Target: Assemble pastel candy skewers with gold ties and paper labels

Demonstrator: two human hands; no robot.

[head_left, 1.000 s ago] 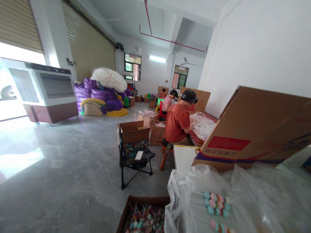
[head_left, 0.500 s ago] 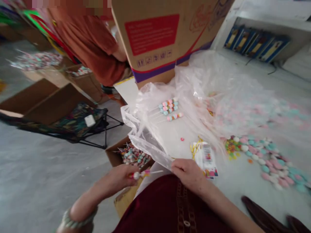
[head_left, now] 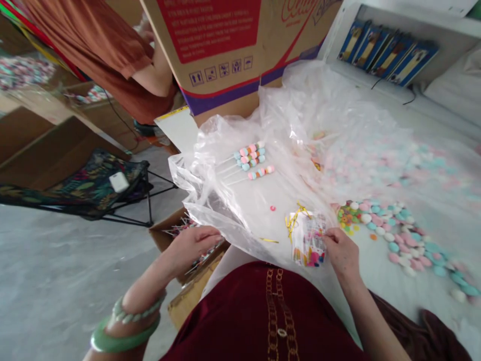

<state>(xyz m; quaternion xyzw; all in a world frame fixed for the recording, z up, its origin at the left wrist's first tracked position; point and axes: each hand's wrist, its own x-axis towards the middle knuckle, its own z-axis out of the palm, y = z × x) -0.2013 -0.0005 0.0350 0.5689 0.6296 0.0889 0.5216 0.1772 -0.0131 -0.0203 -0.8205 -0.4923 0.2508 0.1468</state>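
My right hand (head_left: pixel 342 253) is on the table's right side, its thumb and fingertips pinched on the edge of a clear printed plastic bag (head_left: pixel 310 243). Yellow twist ties (head_left: pixel 296 218) lie at the bag's left end, and one more twist tie (head_left: pixel 269 240) is apart from them. My left hand (head_left: pixel 193 248) is above an open carton (head_left: pixel 163 231) of candy skewers, beside the plastic sheet's edge. Its fingers are stretched out loosely, with nothing visible in them. Several candy skewers (head_left: pixel 250 159) in pink, blue and white lie on the plastic sheet (head_left: pixel 210 203).
Loose pastel candies (head_left: pixel 409 245) and small gummy pieces (head_left: pixel 349 218) lie at the right. A tall cardboard box (head_left: pixel 221 60) stands at the back. Beyond it is a co-worker in an orange top (head_left: pixel 101 55). A folding chair (head_left: pixel 93 185) carries a white phone (head_left: pixel 118 182).
The candy skewer has left my left hand, which now shows nothing in it. My right hand has moved from the sheet's front edge rightward to the printed bag.
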